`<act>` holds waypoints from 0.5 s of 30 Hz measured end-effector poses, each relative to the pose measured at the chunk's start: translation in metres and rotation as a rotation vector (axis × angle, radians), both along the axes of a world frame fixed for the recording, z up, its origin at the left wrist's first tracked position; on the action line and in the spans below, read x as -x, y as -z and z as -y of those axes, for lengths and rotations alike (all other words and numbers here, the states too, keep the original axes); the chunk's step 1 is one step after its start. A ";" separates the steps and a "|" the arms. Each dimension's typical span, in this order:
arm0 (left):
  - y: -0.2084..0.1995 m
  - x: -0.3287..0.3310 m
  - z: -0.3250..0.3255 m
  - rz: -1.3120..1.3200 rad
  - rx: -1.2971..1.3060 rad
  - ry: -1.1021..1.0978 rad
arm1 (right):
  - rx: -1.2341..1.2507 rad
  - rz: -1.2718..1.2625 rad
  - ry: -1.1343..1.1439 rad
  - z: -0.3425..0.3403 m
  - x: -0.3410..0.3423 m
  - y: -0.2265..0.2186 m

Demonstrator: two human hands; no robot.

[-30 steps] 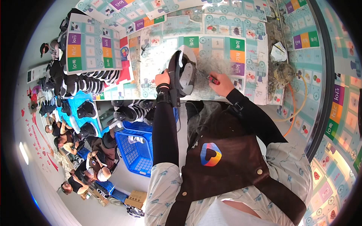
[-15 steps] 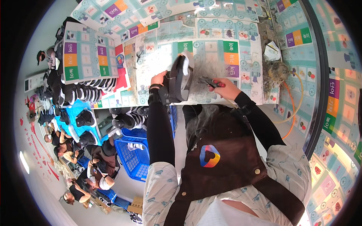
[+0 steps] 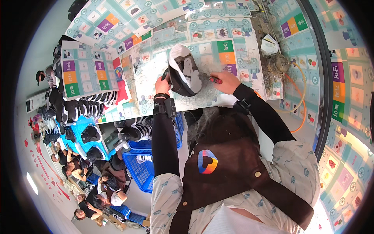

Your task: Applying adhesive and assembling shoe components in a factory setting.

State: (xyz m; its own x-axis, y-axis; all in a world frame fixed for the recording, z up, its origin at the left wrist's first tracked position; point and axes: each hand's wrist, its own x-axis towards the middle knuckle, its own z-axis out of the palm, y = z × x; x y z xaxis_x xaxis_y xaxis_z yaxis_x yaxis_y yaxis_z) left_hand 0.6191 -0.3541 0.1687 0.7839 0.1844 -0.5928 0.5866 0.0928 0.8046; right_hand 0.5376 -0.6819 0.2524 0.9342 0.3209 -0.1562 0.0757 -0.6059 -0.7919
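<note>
My left hand point(image 3: 162, 85) grips a black, grey and white shoe point(image 3: 186, 74) by its side, above the worktable point(image 3: 156, 103). The shoe is tilted, with its pale sole edge and grey side showing. In my right hand point(image 3: 230, 82) is a slim hand tool point(image 3: 210, 78) with red and black grips. Its dark tip reaches to the right side of the shoe, and whether it touches cannot be made out. Dark dust marks the printed sheets around the shoe.
Stacked black and white shoes point(image 3: 83, 103) stand left of the table. Below are blue baskets point(image 3: 140, 173) and a blue surface with shoes. A crumpled white piece point(image 3: 269, 45) and a yellow and orange hose point(image 3: 303, 97) lie right. Other people sit at lower left.
The shoe has turned in my left hand, showing more of its sole edge. My right hand has brought the tool up against or close to its side. The view has shifted slightly.
</note>
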 end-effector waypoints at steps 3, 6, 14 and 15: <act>-0.003 0.001 0.009 -0.102 -0.115 0.052 | 0.073 0.033 0.031 0.004 -0.004 -0.001; -0.004 0.003 0.013 -0.063 -0.090 0.090 | 0.088 0.027 -0.036 0.013 -0.003 0.006; -0.016 0.025 0.023 -0.033 -0.002 -0.023 | 0.055 0.023 -0.065 0.018 -0.004 0.000; -0.019 0.030 0.022 -0.037 -0.005 -0.020 | 0.052 0.019 -0.062 0.017 -0.002 0.004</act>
State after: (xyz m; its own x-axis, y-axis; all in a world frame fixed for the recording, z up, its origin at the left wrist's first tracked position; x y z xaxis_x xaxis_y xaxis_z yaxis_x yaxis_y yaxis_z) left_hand 0.5892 -0.3762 0.1874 0.7578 0.2032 -0.6201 0.6137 0.1008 0.7831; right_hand 0.5396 -0.6993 0.2485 0.9157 0.3700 -0.1568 0.1288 -0.6399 -0.7576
